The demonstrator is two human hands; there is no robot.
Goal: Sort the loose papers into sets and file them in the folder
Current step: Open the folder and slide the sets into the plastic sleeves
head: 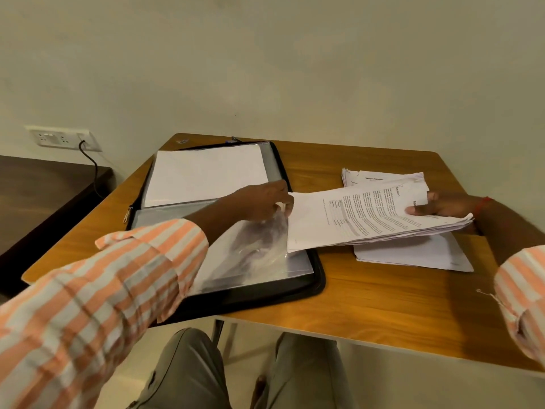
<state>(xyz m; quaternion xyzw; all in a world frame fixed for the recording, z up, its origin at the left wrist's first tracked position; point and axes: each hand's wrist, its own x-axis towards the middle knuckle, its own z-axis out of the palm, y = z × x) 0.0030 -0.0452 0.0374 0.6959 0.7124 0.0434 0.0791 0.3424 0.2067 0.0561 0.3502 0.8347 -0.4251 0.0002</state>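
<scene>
A black zip folder [317,286] lies open on the left half of the wooden table [383,302]. Its far half shows a white sheet [206,172] inside a clear sleeve. My left hand [261,202] pinches the right edge of a clear plastic sleeve [259,252] on the near half and lifts it. My right hand [442,206] grips a set of printed papers [362,216] by its right end. The set's left end pokes toward the sleeve's raised edge. Two more stacks of paper lie under and behind it, one near [413,255] and one far [356,180].
The table stands against a pale wall. A dark side table [44,196] sits to the left, below a wall socket [62,138] with a black cable plugged in. My knees show under the table's front edge.
</scene>
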